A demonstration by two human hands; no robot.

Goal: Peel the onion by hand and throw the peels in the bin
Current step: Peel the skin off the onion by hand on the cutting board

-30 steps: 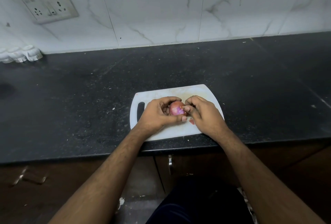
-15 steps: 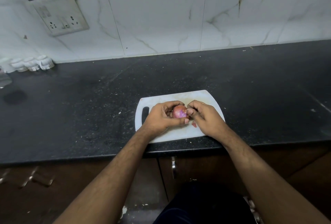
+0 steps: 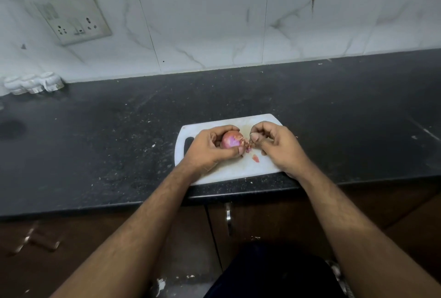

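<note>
The left hand point(image 3: 210, 148) is curled round a red onion point(image 3: 231, 140), its fingers wrapped over the far side and the thumb pressed along the near side, so that the pink-purple bulb shows in the gap between fingers and thumb. The onion sits just above a white plastic cutting board point(image 3: 241, 169), right of the left palm and left of the right fingertips. The right hand point(image 3: 278, 148) has its fingers bent inward, and its thumb and forefinger are pinched together on a shred of onion peel point(image 3: 248, 144) that hangs off the bulb's right end; the other right fingers are folded toward the palm, close together. A small loose peel scrap point(image 3: 255, 158) lies on the board just nearer the person than the pinching fingertips, between the two hands. The board's dark handle slot point(image 3: 188, 144) shows just left of the left knuckles. The board rests on a black speckled countertop point(image 3: 107, 145) that reaches well beyond both sets of fingers on every side. Far past the fingertips stands a white marble-patterned tile wall point(image 3: 202, 35), with a switch and socket plate point(image 3: 71, 17) up to the left and a few small white caps point(image 3: 33, 83) at the wall's foot, well left of the left hand. Below the wrists a metal cabinet handle point(image 3: 228, 217) shows on dark brown doors.
</note>
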